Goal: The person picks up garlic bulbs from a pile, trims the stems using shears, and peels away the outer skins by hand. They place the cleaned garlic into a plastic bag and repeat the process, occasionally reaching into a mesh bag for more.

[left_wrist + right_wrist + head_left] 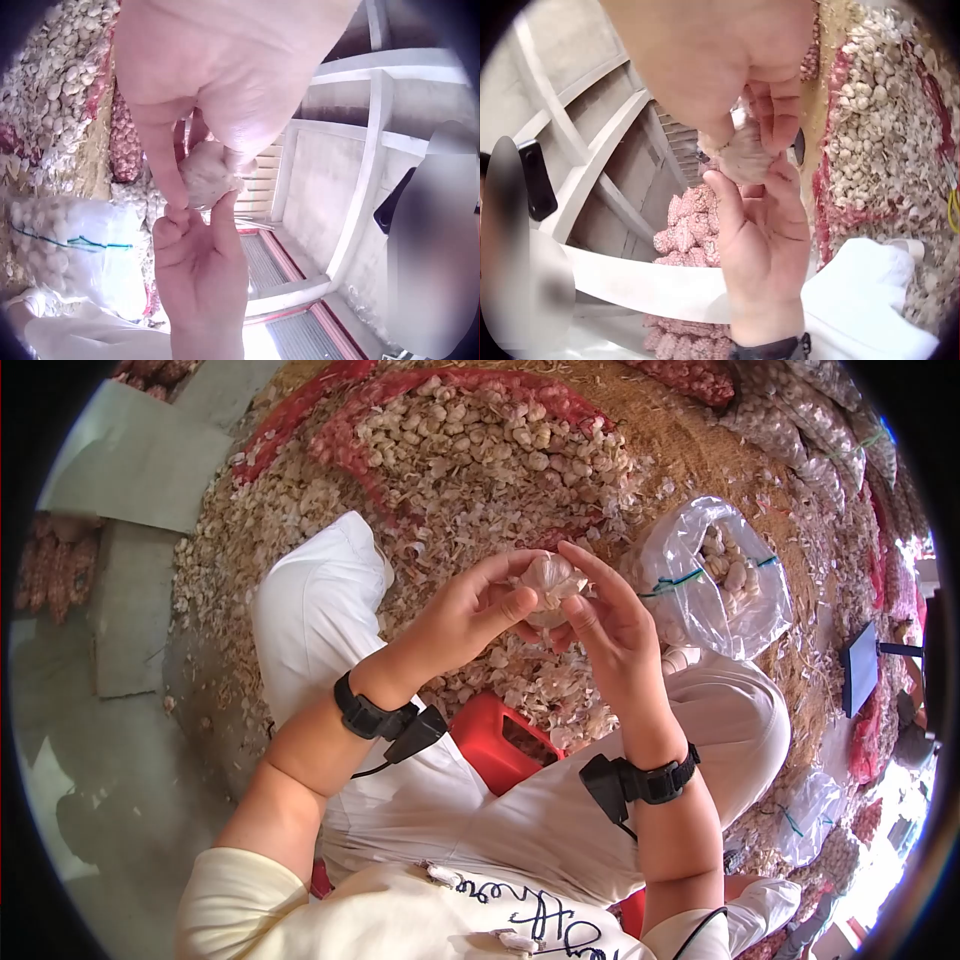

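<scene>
A pale garlic bulb (551, 578) is held up between both hands, over the lap in the head view. My left hand (478, 608) grips its left side, thumb across the front and fingers curled behind. On the other side my right hand (618, 625) pinches the bulb with thumb and fingers. From the left wrist, the bulb (206, 176) shows between the left hand above and the right hand (199, 262) below. Loose papery skin hangs about the bulb (746, 154) in the right wrist view.
Ahead lies a heap of garlic bulbs (450, 430) on red netting, with peeled skins strewn around. A clear plastic bag (680, 615) with garlic stands by the right knee. Between the legs is a red plastic container (490, 745). Filled mesh sacks (800, 420) line the far right.
</scene>
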Available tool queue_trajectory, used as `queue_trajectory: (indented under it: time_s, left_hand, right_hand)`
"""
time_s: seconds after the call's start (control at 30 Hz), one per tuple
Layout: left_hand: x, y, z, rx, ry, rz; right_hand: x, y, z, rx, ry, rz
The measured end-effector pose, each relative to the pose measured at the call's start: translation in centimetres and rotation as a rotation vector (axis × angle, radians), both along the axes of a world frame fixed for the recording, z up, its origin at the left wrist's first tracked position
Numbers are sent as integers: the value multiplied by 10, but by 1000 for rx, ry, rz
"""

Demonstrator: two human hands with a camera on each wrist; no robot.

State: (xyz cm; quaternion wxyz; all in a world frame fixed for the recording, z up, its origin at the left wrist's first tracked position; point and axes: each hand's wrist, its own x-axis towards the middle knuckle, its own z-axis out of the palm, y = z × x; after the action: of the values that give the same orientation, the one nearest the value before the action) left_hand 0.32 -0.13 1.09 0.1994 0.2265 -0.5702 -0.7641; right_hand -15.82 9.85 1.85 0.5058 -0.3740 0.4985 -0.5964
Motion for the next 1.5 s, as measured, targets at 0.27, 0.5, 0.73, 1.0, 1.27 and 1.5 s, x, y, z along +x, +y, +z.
queue_trajectory:
  time_s: [0.27, 0.5, 0.73, 1.0, 1.27, 1.5]
  left_hand:
    - [4, -1, 0, 84, -9, -83]
    - [-1, -4, 11, 135, 15, 62]
    - [1, -5, 3, 165, 123, 24]
    - [2, -1, -6, 69, 109, -5]
    - [0, -4, -1, 122, 93, 64]
    - [-1, 2, -2, -267, -24, 167]
  right_hand:
    - [-6, 0, -11, -324, 599, -116]
    - [-3, 4, 4, -63, 226, -168]
    - [-11, 1, -11, -31, 193, -170]
    - [-2, -1, -8, 60, 87, -143]
    - [-20, -2, -24, -55, 488, -217]
    - [3, 0, -13, 21, 305, -55]
